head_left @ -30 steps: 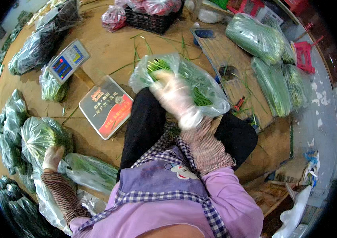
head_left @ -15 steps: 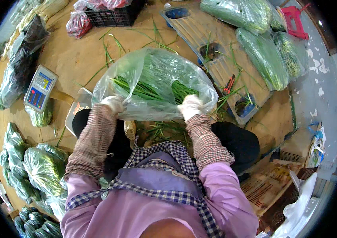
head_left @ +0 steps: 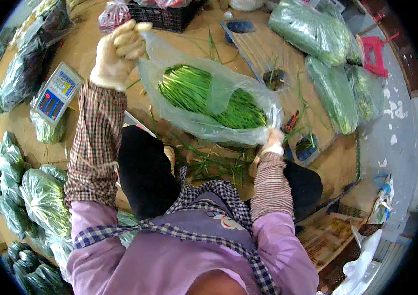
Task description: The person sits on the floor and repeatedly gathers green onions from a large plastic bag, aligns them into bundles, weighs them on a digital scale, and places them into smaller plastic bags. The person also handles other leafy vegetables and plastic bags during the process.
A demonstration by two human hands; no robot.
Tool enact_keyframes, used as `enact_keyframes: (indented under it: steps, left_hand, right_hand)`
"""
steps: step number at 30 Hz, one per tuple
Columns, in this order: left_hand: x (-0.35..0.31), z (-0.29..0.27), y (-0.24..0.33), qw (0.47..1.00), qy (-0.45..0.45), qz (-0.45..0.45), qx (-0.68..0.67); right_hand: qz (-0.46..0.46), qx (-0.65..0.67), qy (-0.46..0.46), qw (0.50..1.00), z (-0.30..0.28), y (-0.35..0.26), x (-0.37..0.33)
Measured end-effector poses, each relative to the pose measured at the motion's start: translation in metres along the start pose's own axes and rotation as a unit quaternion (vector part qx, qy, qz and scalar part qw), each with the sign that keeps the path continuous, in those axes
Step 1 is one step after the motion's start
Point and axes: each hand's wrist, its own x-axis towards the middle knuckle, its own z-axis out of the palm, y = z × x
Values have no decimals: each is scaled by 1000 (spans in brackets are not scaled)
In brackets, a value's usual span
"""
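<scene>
A clear plastic bag [head_left: 221,96] stretches between my two hands, slanting down from upper left to lower right. Inside it lies a thick bundle of garlic chives [head_left: 184,88], pale cut ends to the left and green leaves to the right. My left hand [head_left: 119,53], in a whitish glove, is raised at the upper left, its fingers closed on the bag's top corner. At the bag's lower right end, my right hand [head_left: 273,141] is closed around gathered plastic. That hand's fingers are partly hidden by the bag.
A digital scale [head_left: 57,92] stands to the left. Bagged greens lie at left [head_left: 46,201] and upper right [head_left: 312,29]. A worn board [head_left: 287,66] bears red-handled cutters [head_left: 291,121]. A black crate [head_left: 164,17] sits at the back. Loose leaves [head_left: 209,164] litter the floor before me.
My left hand has risen up and leftward, drawing out the bag's corner. My right hand has shifted right and slightly down. The bag now slants, with more of the chives showing.
</scene>
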Motion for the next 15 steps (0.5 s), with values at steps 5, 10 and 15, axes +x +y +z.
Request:
enact_keyframes:
  steps: [5, 10, 15]
  left_hand:
    - [4, 24, 59, 991, -40, 77, 101]
    - [-67, 92, 133, 949, 4, 245, 199]
    - [-169, 142, 183, 899, -8, 295, 323]
  right_hand:
    - [-167, -390, -35, 905, 83, -125, -6]
    - [-49, -71, -253, 964, 194, -165, -75]
    - [-189, -199, -382, 882, 281, -152, -115]
